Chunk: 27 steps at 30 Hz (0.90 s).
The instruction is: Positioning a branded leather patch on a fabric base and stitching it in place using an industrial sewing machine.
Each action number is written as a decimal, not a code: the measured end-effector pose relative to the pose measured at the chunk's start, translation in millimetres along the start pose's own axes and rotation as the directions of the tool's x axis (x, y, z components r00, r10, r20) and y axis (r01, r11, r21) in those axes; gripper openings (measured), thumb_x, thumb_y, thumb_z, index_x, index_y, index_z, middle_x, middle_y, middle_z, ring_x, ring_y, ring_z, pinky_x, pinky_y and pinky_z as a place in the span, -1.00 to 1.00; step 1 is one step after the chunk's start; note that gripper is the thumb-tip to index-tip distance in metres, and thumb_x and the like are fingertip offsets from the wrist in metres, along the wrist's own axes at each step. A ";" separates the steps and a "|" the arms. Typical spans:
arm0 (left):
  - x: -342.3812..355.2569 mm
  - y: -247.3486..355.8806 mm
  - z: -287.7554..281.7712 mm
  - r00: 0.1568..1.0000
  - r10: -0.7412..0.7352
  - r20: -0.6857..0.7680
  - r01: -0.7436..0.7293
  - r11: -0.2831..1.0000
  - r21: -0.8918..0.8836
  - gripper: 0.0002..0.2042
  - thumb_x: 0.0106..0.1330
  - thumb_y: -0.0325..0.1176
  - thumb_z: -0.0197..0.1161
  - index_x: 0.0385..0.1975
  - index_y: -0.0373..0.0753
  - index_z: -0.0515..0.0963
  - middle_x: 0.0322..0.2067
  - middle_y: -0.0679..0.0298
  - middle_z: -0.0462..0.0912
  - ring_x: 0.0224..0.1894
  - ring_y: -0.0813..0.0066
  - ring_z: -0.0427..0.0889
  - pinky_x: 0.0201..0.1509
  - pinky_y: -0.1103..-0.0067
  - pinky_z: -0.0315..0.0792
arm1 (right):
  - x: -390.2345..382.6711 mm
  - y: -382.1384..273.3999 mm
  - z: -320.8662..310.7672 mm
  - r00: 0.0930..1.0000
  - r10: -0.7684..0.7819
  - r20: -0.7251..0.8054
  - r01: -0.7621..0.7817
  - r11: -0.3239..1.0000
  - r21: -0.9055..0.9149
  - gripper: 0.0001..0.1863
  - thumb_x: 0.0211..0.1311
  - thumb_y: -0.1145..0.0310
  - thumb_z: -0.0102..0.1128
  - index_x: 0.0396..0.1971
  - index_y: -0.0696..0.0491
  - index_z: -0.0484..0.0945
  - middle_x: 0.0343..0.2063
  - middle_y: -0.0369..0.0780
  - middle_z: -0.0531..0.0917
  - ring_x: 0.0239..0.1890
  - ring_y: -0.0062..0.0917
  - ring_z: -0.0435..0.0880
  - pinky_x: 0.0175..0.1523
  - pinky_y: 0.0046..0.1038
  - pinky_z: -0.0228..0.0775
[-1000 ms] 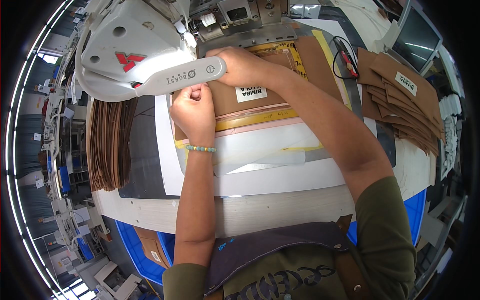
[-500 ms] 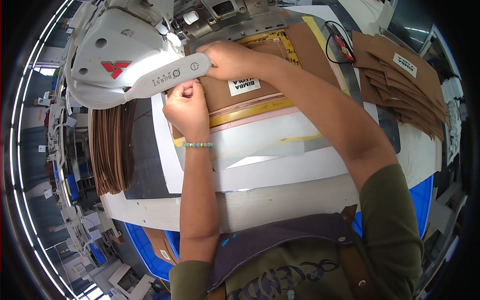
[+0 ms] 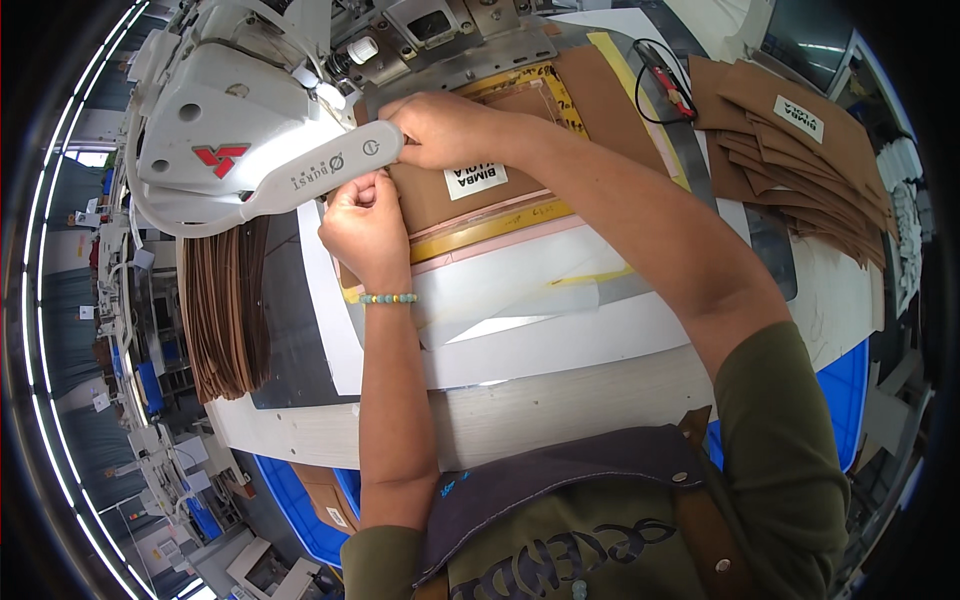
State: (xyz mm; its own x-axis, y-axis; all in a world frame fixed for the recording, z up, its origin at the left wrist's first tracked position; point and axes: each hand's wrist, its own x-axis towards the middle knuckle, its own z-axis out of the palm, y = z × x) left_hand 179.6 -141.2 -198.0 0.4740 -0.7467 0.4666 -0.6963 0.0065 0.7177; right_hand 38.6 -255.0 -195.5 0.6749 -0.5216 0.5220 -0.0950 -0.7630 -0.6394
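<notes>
A brown panel [image 3: 422, 212] with a white label [image 3: 476, 181] lies in a yellow-edged template [image 3: 495, 236] beneath the sewing machine [image 3: 225, 110]. My left hand [image 3: 365, 235] is closed at the panel's left side, just below the white lamp arm [image 3: 320, 175]. Its thumb and fingers are pressed together; what they hold, if anything, cannot be made out. From the right, my right hand [image 3: 440, 130] reaches over the panel near the machine head. Its fingertips go behind the lamp arm, so their grip is hidden.
Brown pieces stand packed in a row [image 3: 228, 320] on the left. A pile of labelled brown panels [image 3: 790, 150] lies at the right, near a red-and-black tool with a cable [image 3: 672, 92]. Blue bins [image 3: 300, 510] sit below the table edge [image 3: 300, 430].
The whole view has shifted slightly, with the machine and table appearing a little further left. Both hands keep nearly the same place by the lamp arm; the left fingers stay closed.
</notes>
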 end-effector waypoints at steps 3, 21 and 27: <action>0.4 -0.4 -0.2 1.000 -0.006 0.001 0.006 1.000 -0.005 -0.91 0.18 -0.46 0.42 -0.48 -0.34 0.74 -0.59 0.25 0.72 -0.54 0.52 0.63 -0.30 0.53 0.52 | 0.2 -0.9 0.0 1.000 0.016 0.005 -0.016 1.000 0.000 -0.86 0.24 0.40 0.29 -0.36 0.18 0.63 -0.36 -0.14 0.64 -0.31 -0.17 0.65 -0.17 -0.25 0.46; 2.7 -3.5 1.3 1.000 0.003 -0.007 -0.003 1.000 -0.013 -0.92 0.18 -0.46 0.43 -0.45 -0.35 0.75 -0.56 0.22 0.74 -0.50 0.48 0.67 -0.27 0.51 0.53 | -0.1 -10.0 -2.0 0.999 0.024 0.026 -0.025 1.000 0.009 -0.80 0.33 0.29 0.26 -0.23 0.11 0.68 -0.20 -0.16 0.72 -0.15 -0.16 0.69 -0.04 -0.25 0.52; 2.8 -0.4 1.2 1.000 -0.014 -0.004 0.014 1.000 -0.005 -0.91 0.18 -0.45 0.44 -0.44 -0.35 0.76 -0.55 0.20 0.75 -0.49 0.46 0.69 -0.26 0.51 0.55 | 0.4 -10.4 -0.5 0.996 0.074 0.050 -0.074 0.997 0.009 -0.78 0.36 0.28 0.23 -0.13 0.07 0.68 -0.11 -0.12 0.73 -0.08 -0.14 0.69 0.04 -0.25 0.53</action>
State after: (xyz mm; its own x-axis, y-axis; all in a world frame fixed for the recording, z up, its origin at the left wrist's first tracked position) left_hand 180.6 -144.1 -197.6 0.4857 -0.7441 0.4586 -0.6867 -0.0002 0.7270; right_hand 39.5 -247.5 -188.3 0.7021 -0.5564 0.4444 -0.1384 -0.7188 -0.6813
